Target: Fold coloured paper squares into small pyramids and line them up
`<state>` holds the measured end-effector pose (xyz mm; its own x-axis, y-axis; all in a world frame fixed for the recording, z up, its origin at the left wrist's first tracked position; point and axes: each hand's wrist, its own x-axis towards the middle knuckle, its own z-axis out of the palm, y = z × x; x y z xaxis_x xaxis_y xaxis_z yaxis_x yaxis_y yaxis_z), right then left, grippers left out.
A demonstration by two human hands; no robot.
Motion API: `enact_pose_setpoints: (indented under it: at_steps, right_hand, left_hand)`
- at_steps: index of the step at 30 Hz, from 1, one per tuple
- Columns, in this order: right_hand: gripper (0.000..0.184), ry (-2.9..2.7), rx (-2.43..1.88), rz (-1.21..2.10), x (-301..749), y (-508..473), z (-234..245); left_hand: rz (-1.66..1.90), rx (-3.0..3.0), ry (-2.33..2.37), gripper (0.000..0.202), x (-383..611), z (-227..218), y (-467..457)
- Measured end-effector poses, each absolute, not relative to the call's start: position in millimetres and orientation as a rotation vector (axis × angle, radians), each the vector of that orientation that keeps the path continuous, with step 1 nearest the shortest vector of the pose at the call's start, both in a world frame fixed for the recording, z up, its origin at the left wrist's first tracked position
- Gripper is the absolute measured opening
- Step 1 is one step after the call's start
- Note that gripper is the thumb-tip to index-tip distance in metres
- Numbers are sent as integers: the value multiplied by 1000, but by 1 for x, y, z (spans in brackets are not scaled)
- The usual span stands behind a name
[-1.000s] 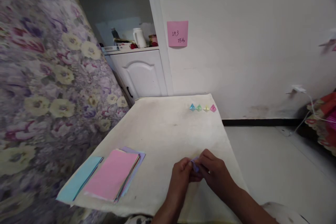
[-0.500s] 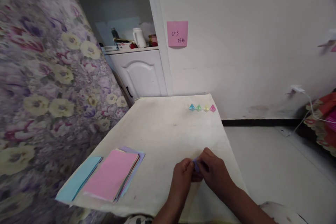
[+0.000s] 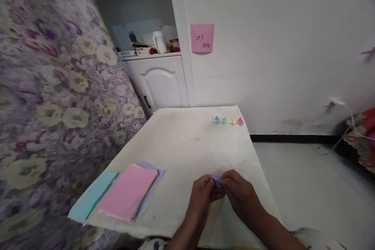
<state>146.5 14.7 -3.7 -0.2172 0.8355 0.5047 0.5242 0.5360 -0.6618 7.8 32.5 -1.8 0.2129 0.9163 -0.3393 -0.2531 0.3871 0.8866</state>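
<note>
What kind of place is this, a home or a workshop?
Most likely a room in a home. A white cabinet holds a jug, a floral cloth fills the left, and the left hand and right hand pinch a purple paper over a small table.

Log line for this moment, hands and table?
left hand: pinching purple paper piece | right hand: pinching it too | table: four folded paper shapes far edge, coloured paper stack left

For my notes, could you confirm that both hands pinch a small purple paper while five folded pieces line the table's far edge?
No: the head view shows four folded pieces, not five, at the far edge of the table. The left hand and right hand pinch the small purple paper.
</note>
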Motion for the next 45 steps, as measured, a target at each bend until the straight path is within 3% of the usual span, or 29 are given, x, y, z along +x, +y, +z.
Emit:
enact_pose_setpoints:
  at_steps: [13, 21, 37, 45]
  right_hand:
    - [19, -1762, -1083, 596, 149, 16, 1]
    - [25, -1263, -1287, 1250, 157, 34, -9]
    - [19, -1227, -1322, 1188, 151, 34, -14]
    - [27, -1219, -1216, 1387, 159, 35, -15]
  left_hand:
    - [1002, 756, 1077, 30, 5, -1, 36]
    - [968, 914, 1064, 30, 7, 0, 36]
    - [942, 913, 1111, 24, 11, -1, 36]
    - [906, 873, 1064, 31, 9, 0, 36]
